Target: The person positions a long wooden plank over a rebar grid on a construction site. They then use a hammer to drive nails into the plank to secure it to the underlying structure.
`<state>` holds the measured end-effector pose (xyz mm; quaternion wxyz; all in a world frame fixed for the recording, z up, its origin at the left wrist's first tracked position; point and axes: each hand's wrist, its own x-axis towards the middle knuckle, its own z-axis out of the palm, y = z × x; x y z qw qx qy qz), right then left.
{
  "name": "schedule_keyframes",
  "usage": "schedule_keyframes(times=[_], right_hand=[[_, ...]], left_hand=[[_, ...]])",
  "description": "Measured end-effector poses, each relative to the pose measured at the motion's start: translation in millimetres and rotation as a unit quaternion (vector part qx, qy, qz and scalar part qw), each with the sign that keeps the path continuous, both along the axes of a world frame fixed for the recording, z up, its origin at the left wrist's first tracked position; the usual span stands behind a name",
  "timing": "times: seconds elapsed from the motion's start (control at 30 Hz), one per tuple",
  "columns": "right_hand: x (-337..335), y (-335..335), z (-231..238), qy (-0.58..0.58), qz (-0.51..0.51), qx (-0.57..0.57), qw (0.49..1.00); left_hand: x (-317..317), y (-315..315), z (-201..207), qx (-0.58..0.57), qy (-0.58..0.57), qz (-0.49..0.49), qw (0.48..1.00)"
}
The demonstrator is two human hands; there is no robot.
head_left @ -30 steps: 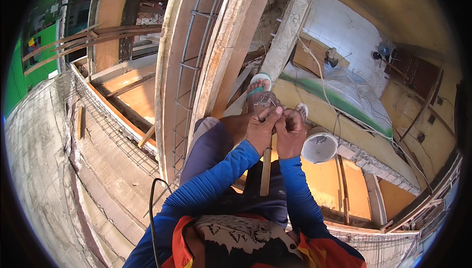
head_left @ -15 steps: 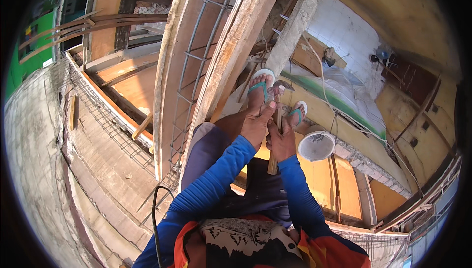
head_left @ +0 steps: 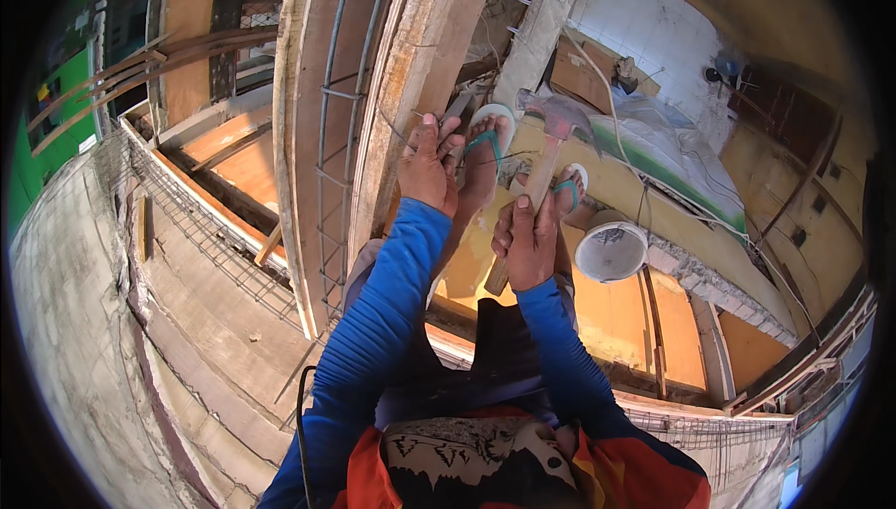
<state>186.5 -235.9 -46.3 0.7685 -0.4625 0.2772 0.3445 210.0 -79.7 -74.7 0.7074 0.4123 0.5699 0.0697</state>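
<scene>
My right hand (head_left: 527,240) is wrapped round the wooden handle of a claw hammer (head_left: 551,156). Its worn, reddish-grey metal head points away from me, above my sandalled feet. Farther left, my left hand (head_left: 429,168) is raised beside a long wooden formwork board (head_left: 408,61), fingers drawn together. A thin dark wire or nail shows by its fingertips; whether the fingers grip it is unclear.
A steel rebar cage (head_left: 345,94) lies between the boards to my left. Near my right foot stands a white bucket (head_left: 611,250). A concrete beam (head_left: 543,28) runs ahead, and a pale cable (head_left: 653,206) crosses the yellow ledge. Plywood panels (head_left: 611,322) lie below.
My hands have moved apart. The left went left to the board; the right lifted the hammer, whose head now shows farther forward and clear of my fingers.
</scene>
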Motion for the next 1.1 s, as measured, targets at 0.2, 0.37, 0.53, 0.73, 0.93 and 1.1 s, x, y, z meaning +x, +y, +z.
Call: schedule_keyframes(times=[0.2,0.37,0.53,0.73,0.93,1.1], right_hand=[[-23.3,20.5,12.6,0.081,0.004,0.046,0.996],[-27.0,40.3,19.7,0.079,-0.066,0.029,0.994],[-27.4,56.7,12.8,-0.126,0.057,-0.117,0.984],[-39.6,55.6,2.3,0.073,-0.04,-0.04,0.996],[-47.3,55.6,1.4,0.039,0.01,-0.024,0.999],[-54.5,65.5,1.0,0.059,-0.052,-0.035,0.996]], left_hand=[[9.3,4.5,-6.2,0.023,0.026,0.012,0.999],[8.4,9.9,-10.4,0.042,0.031,0.015,0.999],[6.7,12.3,-12.6,0.05,0.035,-0.004,0.998],[6.8,14.0,-10.4,0.049,0.02,0.007,0.999],[2.4,19.3,-12.1,0.045,0.037,0.007,0.998],[-1.0,19.9,-11.0,0.033,0.011,0.003,0.999]])
